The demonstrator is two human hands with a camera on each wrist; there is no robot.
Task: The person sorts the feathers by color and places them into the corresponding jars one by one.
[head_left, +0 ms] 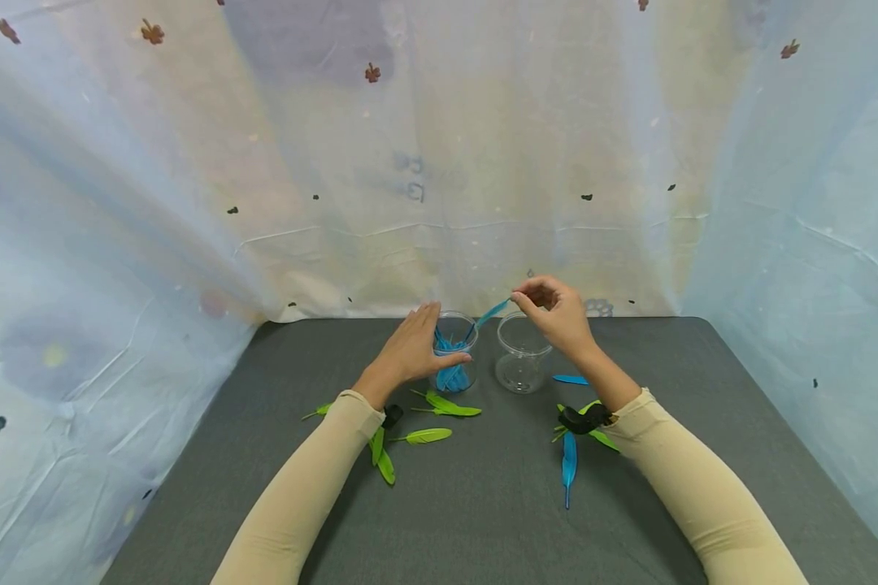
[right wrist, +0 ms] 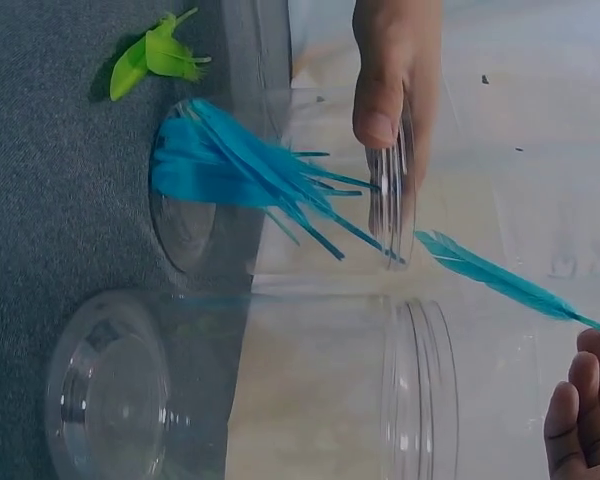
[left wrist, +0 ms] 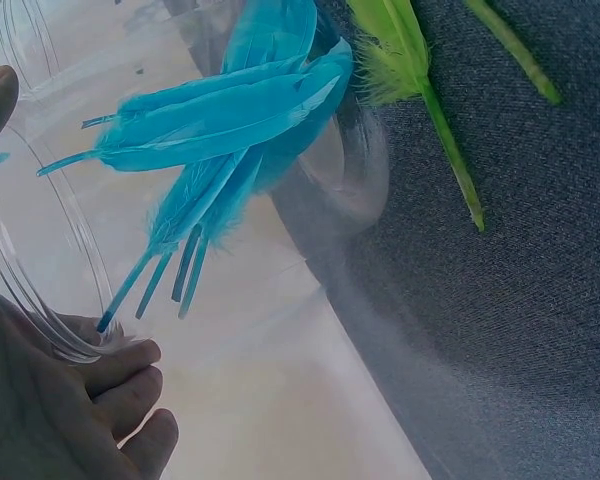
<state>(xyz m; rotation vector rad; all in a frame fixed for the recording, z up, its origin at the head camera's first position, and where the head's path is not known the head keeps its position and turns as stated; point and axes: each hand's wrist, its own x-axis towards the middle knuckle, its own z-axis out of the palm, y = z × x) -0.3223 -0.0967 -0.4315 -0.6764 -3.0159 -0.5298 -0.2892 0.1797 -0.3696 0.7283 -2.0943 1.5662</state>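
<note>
My left hand [head_left: 413, 345] holds the left clear plastic jar [right wrist: 185, 240] by its rim, thumb on one side and fingers round the other. Inside that jar stands a bunch of blue feathers [right wrist: 215, 165], quills up. My right hand [head_left: 556, 317] pinches a blue feather [right wrist: 495, 275] by the quill between thumb and fingertips. That feather slants down, its vane tip right at the mouth of the left jar. A second clear jar [head_left: 523, 366] stands beside it, under the right hand, with nothing inside.
Green feathers [head_left: 446, 404] lie scattered before the left jar and beside the left wrist. More green feathers [head_left: 601, 439] lie under the right wrist, near a blue feather [head_left: 569, 463] and another blue feather [head_left: 571, 379]. A printed curtain [head_left: 483, 244] hangs behind the grey table [head_left: 468, 520].
</note>
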